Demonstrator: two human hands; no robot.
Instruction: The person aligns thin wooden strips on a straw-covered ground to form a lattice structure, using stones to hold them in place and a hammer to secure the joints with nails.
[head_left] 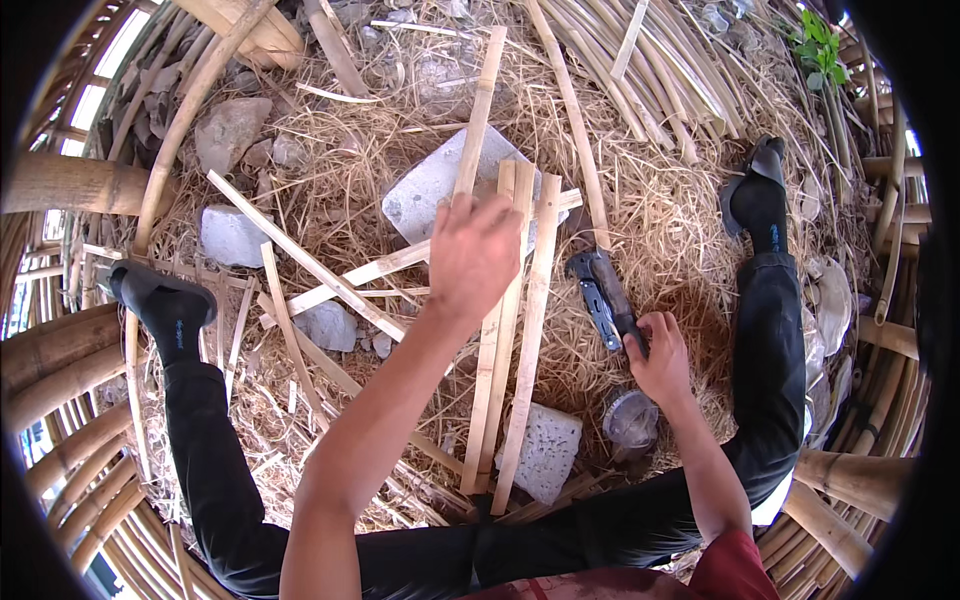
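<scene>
My left hand point(475, 255) is closed round a flat bamboo strip point(481, 100), whose far end points away from me above a pale concrete block point(420, 195). Several more cut strips point(532, 310) lie side by side, running from beside that hand toward my lap. At the right, my right hand point(662, 360) has its fingers round the black handle of a long, dark tool point(612, 285) lying on the shavings; its exact kind is unclear. Against the tool's left side is a blue-grey metal piece point(598, 312), perhaps another tool.
A smaller pale block point(540, 452) and a clear round container point(630, 418) lie close to me. Loose strips point(310, 260) cross at the left near stones point(232, 133). Long bamboo slats point(640, 75) lie far right. My outstretched legs point(770, 350) flank the shavings-covered ground.
</scene>
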